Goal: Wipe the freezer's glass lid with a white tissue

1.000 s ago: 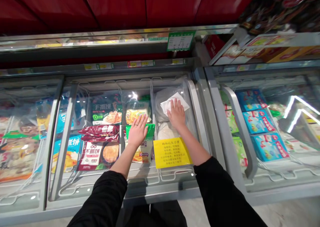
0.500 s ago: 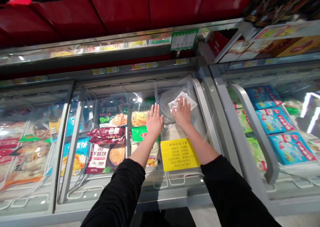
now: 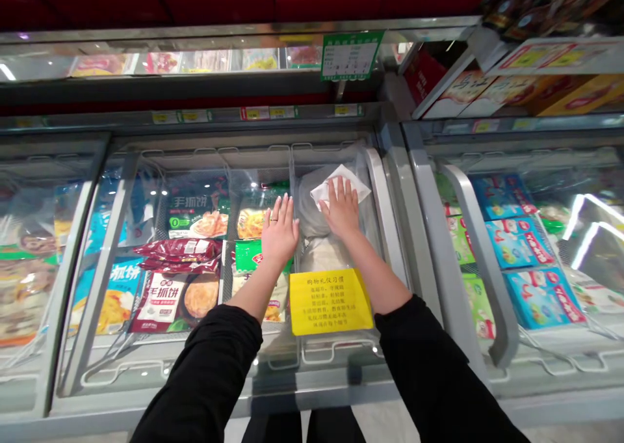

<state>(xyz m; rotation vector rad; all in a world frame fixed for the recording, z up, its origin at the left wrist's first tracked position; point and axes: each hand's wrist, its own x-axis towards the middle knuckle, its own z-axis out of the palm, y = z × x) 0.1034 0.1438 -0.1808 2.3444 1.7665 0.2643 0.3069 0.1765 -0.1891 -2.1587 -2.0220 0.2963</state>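
Reaches in from the near side of a freezer (image 3: 107, 402) with both arms, in black sleeves (image 3: 205, 358). Shows a yellow notice (image 3: 331, 303) at the near right of the glass lid (image 3: 375, 227). Farther in, rests the left hand (image 3: 281, 231) palm down, apparently on the glass above bagged food (image 3: 248, 255), with fingers straight and grasping nothing visible.

To the right and slightly farther, spreads the right hand (image 3: 341, 205) over a white cloth (image 3: 319, 192), pinning it flat beneath extended fingers rather than clenching it. Has the cloth at the far right of the lid, left of a curved handle (image 3: 389, 215).

Seems midway through wiping, busy at the far right, with the near and left stretches perhaps left to do. Cannot tell wiped glass from unwiped. Beyond, shows price labels (image 3: 195, 116) along the far edge.
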